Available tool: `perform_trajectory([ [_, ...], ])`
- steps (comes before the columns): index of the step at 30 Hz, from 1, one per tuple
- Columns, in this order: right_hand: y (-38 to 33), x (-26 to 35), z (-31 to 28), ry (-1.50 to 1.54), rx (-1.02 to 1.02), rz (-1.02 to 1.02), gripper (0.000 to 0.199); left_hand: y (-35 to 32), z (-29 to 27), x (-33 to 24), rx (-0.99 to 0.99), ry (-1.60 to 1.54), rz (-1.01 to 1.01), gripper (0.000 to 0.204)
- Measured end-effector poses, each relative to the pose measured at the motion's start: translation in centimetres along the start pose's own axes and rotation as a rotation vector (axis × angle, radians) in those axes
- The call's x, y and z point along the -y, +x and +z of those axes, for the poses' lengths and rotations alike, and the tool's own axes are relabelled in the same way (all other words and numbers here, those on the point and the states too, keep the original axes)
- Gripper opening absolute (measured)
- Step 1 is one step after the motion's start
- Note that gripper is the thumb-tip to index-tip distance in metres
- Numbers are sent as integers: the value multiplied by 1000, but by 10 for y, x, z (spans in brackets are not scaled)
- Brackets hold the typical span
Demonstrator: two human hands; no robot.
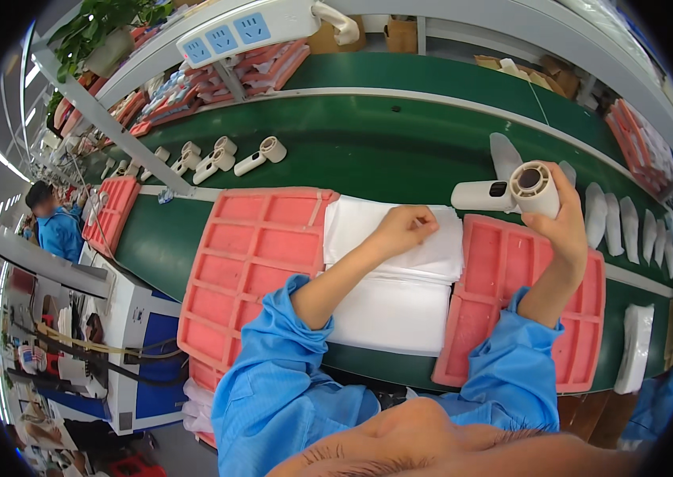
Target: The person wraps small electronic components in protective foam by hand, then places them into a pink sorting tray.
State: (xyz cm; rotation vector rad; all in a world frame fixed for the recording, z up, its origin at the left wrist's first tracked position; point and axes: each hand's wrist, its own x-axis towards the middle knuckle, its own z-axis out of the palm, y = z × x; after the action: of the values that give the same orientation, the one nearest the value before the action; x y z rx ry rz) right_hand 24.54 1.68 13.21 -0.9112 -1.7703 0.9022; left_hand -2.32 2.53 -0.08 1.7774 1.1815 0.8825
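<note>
In my right hand (563, 226), a white handheld fan (483, 195) is gripped by its round head; its handle points left and carries a small dark panel. It is raised over the far edge of the right pink tray. My left hand (406, 230) hovers over or rests on a stack of thin white sheets or sleeves (388, 314), its fingers curled in. Whether anything is pinched there is hidden. The stack lies between two pink compartment trays, the left tray (229, 262) and the right tray (495, 258).
Several more fans (261, 157) lie on the green belt (352, 151) at the far left. Several sleeved items (611, 222) line the right side, near a white packet (636, 346). A power strip (249, 32) hangs on the overhead frame. A co-worker (58, 226) is at the left.
</note>
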Motion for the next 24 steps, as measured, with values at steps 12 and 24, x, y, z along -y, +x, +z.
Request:
perform_trajectory([
  [12, 18, -6, 48, 99, 214, -27, 56, -9, -47, -31, -150, -534, -20, 7],
  [24, 12, -12, 139, -340, 19, -457, 67, -32, -58, -61, -272, -1036, 343, 6],
])
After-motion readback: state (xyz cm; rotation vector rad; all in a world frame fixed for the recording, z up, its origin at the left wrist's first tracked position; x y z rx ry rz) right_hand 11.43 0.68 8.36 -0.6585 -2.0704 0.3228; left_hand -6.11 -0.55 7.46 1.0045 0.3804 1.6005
